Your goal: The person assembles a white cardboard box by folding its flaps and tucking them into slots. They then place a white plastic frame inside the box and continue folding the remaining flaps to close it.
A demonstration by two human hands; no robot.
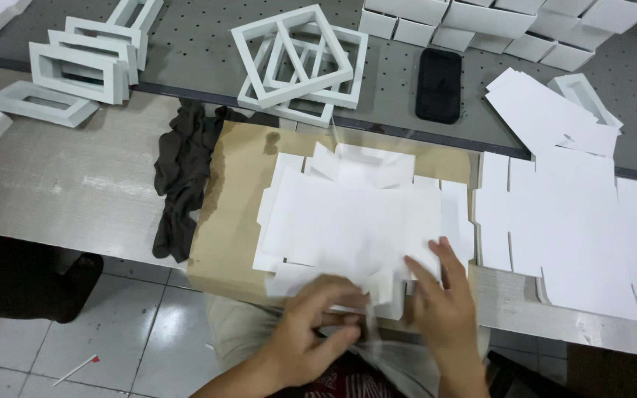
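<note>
Left hand pinches the near edge of a white card blank; right hand rests open on it, brown board bare to the left

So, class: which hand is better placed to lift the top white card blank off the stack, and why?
Probably the right hand: it lies flat on the blank's near corner. The left hand is busy, pinching clear film at the table's edge.
</note>
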